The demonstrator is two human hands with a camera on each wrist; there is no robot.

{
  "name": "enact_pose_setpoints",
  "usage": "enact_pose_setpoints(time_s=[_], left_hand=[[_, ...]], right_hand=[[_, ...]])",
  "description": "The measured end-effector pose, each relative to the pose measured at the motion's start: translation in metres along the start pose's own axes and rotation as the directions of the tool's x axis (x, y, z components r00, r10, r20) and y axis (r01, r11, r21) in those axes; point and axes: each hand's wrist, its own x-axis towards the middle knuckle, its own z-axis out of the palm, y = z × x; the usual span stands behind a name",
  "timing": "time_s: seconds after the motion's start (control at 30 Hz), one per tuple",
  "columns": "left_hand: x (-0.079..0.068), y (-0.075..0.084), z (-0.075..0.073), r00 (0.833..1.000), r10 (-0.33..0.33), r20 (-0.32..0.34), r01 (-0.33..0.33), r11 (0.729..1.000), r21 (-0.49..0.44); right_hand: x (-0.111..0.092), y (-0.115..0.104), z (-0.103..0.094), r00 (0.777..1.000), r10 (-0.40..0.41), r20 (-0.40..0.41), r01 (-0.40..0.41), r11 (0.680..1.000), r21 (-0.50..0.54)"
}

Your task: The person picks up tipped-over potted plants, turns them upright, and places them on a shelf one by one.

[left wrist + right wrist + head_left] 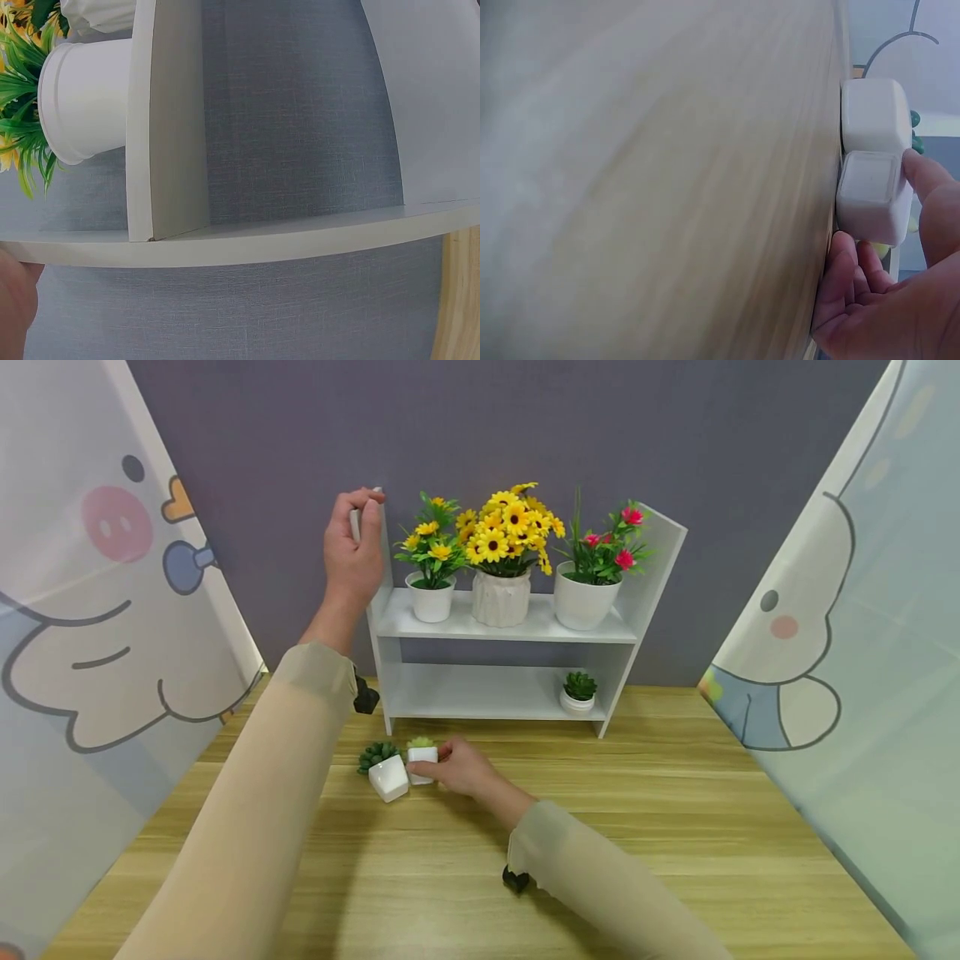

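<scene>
My left hand (355,547) grips the upper end of the white two-tier shelf's (480,692) left side panel, its fingers over the edge. Only part of that hand shows at the left edge of the left wrist view. Down on the wooden table, my right hand (468,770) pinches a small white pot (423,755) with a light green succulent, lying on its side. Touching that pot is a second tipped white pot (388,779) with a dark green succulent. In the right wrist view, thumb and fingers lie on opposite sides of the nearer pot (870,195), its base facing the camera.
On the upper shelf stand a small yellow-flowered pot (431,603), a ribbed pot of yellow daisies (501,600) and a white pot with pink flowers (587,602). A small potted succulent (578,695) stands on the lower shelf's right end. Cartoon-print curtains (810,610) flank the table.
</scene>
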Motion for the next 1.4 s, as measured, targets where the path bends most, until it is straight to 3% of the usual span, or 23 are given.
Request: enact_pose_setpoints(time_s=[0.3, 0.57, 0.9, 1.4], left_hand=[[0.0, -0.001, 0.0, 1.0, 0.019, -0.008, -0.019, 1.0, -0.004], [0.0, 0.001, 0.0, 1.0, -0.007, -0.003, 0.007, 1.0, 0.003], [-0.001, 0.003, 0.0, 1.0, -0.02, 0.006, 0.02, 1.0, 0.023], [-0.001, 0.003, 0.0, 1.0, -0.03, 0.006, 0.03, 0.999, 0.035]], right_hand=[[0.0, 0.003, -0.004, 1.0, -0.021, -0.011, 0.021, 1.0, 0.015], [-0.002, 0.005, -0.012, 0.997, -0.075, 0.004, 0.075, 0.997, 0.011], [-0.009, 0.005, -0.022, 0.993, -0.115, 0.026, 0.116, 0.992, -0.055], [-0.016, 0.022, -0.034, 0.979, -0.184, 0.092, 0.183, 0.983, 0.02]])
